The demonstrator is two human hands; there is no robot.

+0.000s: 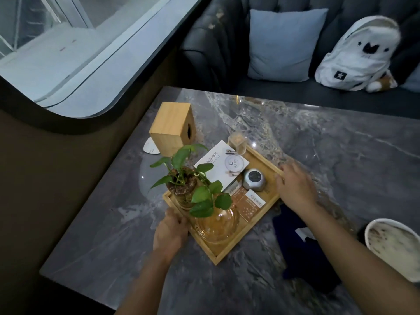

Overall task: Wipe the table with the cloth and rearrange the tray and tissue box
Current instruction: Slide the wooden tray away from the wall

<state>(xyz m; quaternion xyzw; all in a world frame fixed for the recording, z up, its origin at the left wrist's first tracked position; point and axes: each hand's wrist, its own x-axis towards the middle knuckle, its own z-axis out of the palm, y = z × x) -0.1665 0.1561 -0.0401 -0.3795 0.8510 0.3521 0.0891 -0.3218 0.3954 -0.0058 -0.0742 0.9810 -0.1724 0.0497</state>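
Observation:
A wooden tray (229, 248) sits at an angle in the middle of the grey marble table (341, 155). It carries a potted green plant (181, 185), a glass dish (218, 223), a silver round device (254, 179), cards and a small clear container. My left hand (170, 231) grips the tray's near-left rim. My right hand (295, 189) holds its right rim. The wooden tissue box (172, 127) stands behind the tray, near the table's left edge. A dark blue cloth (302, 246) lies on the table under my right forearm.
A white bowl (393, 246) sits at the right edge. A white flat object (151, 146) lies left of the tissue box. Behind the table is a dark sofa with a blue cushion (284, 44) and a white backpack (361, 53). A window runs along the left.

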